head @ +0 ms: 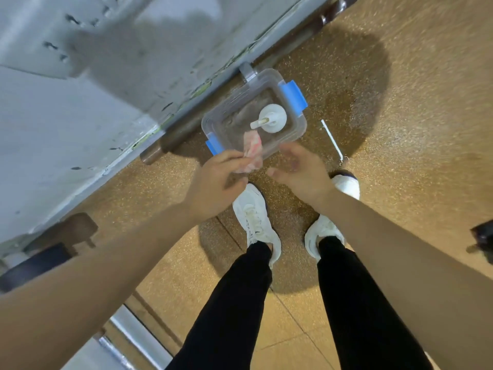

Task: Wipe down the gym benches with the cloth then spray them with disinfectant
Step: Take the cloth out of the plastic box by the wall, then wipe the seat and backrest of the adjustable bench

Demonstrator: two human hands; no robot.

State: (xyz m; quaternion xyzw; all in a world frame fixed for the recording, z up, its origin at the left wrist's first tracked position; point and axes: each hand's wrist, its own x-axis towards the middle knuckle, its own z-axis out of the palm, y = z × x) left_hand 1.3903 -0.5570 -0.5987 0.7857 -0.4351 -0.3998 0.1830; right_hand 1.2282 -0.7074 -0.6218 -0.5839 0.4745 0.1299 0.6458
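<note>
Pink and white, the crumpled cloth (252,150) hangs pinched between the thumb and fingertips of the person's left hand (213,180), just over the near rim of a clear plastic container (300,129) that sits on the speckled tan floor (413,102). The container has blue latches (293,97) on two sides, and inside it stands a white spray bottle (273,118), seen from straight above with its nozzle pointing toward the cloth. The right hand (301,172) hovers beside the left one, fingers loose and slightly spread, holding nothing, near the container's front edge. Below both hands are the person's white shoes (253,217) and black trousers (234,303), feet planted close to the container. A thin white stick (332,140) lies on the floor just right of the container. A grey, scuffed surface (66,116) runs along the left side; whether it belongs to a bench I cannot tell.
</note>
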